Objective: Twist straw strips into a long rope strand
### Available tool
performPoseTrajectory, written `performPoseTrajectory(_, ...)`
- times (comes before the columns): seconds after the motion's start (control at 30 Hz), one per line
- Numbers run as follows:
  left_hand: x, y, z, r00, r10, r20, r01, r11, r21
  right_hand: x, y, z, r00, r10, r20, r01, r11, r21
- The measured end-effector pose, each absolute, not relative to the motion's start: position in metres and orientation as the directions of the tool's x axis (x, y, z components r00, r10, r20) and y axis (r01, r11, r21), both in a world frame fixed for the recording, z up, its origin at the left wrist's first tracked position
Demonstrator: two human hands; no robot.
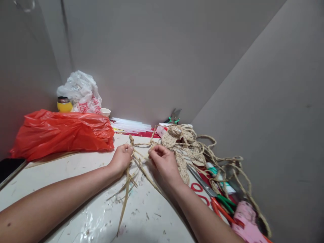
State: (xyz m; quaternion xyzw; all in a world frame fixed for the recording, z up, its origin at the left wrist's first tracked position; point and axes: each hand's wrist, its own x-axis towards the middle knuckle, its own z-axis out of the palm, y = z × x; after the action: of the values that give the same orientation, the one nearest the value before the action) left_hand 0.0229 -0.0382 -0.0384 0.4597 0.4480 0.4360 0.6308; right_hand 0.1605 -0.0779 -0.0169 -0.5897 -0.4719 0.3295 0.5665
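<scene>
My left hand [123, 156] is closed on a braided straw cord [131, 140], whose knotted end stands up above the fingers. Loose flat straw strands [124, 206] hang from below that hand onto the table. To the right, my right hand [164, 161] has thumb and forefinger pinched on a thin straw strand [141, 154] that runs across from the left hand. Another stretch of twisted cord [141, 144] passes between the hands toward the pile of braided straw rope [193, 141] just beyond my right hand.
A red plastic bag [68, 131] lies at the left, with a white bag [82, 89], a yellow jar [64, 104] and a paper cup [105, 112] behind. White glue sticks [133, 125] and pruning shears [174, 115] lie near the wall. Orange-handled scissors [220, 207] and a pink glue gun [245, 219] sit at right.
</scene>
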Motion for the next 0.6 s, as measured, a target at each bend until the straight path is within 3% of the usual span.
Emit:
performPoseTrajectory(0.13, 0.022, -0.035, -0.043, 0.208, 0.962, -0.177, -0.143, 0.209, 0.967, 0.184, -0.072, -0.001, 0.486, 0.864, 0.131, 0.010, 0.144, -0.989)
performPoseTrajectory(0.27, 0.021, -0.033, -0.045, 0.198, 0.961, -0.191, -0.148, 0.222, 0.964, 0.224, -0.075, 0.043, 0.667, 0.740, 0.090, -0.230, 0.319, -0.919)
performPoseTrajectory(0.43, 0.022, -0.031, -0.048, 0.206, 0.961, -0.182, -0.174, 0.219, 0.960, 0.270, -0.113, 0.128, 0.868, 0.481, 0.122, -0.178, 0.531, -0.829)
performPoseTrajectory(0.5, 0.022, -0.029, -0.051, 0.211, 0.962, -0.175, -0.183, 0.215, 0.959, 0.273, -0.130, 0.150, 0.845, 0.500, 0.193, -0.132, 0.543, -0.829)
performPoseTrajectory(0.6, 0.023, -0.027, -0.054, 0.218, 0.961, -0.171, -0.190, 0.214, 0.958, 0.254, -0.142, 0.153, 0.711, 0.664, 0.231, -0.132, 0.449, -0.884)
